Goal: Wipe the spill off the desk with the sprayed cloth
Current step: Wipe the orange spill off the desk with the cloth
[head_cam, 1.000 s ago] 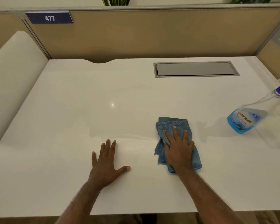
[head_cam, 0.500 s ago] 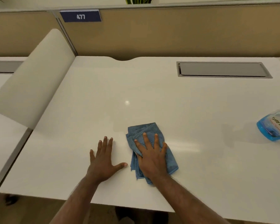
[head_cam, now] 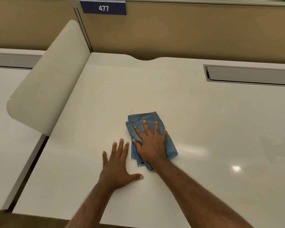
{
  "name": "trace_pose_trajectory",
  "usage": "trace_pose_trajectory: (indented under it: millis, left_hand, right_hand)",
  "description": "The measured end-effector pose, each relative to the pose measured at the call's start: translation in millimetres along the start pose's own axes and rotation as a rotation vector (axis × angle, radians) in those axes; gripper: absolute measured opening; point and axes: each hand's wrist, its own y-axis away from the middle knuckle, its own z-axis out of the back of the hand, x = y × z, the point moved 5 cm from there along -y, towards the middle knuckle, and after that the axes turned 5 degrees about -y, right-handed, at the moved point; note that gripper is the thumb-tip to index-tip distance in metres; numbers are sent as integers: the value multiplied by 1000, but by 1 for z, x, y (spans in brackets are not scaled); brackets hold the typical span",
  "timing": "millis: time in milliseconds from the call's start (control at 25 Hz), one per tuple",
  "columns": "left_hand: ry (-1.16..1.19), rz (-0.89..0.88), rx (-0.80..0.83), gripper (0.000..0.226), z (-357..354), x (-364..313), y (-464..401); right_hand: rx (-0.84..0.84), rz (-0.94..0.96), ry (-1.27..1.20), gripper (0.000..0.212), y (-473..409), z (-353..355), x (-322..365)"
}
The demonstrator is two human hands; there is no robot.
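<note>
While one curved divider (head_cam: 46,89) stands at the far left, one left hand (head_cam: 117,168) lies flat on the bench (head_cam: 204,129), grip released; just beside it, one right hand (head_cam: 150,145) presses flat, fingers spread, on one folded blue cloth (head_cam: 170,147)

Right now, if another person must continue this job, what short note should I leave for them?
Left hand: flat on the bare desk, fingers spread, holding nothing.
Right hand: palm flat, pressing the folded blue cloth onto the desk, just beside the left hand.
Done: cloth is on the surface, mid-wipe; a shiny streak shows to its right.
Left: I cannot tell whether any spill remains; check the surface against the light and finish wiping.
</note>
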Motion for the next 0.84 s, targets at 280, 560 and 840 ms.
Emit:
trace_pose_trajectory:
  millis: [280,560,840]
  left_hand:
    - [21,-7,-26,132,-3,5,-2]
    - [43,-12,-34,130,-4,7,-2]
    - [26,0,-21,133,-1,-1,-3]
  right_hand:
    - [-30,-141,39,54,-54,7,-4]
    - [-119,-454,0,49,-44,44,-109]
    - [-350,-740,-89,42,71,93,-234]
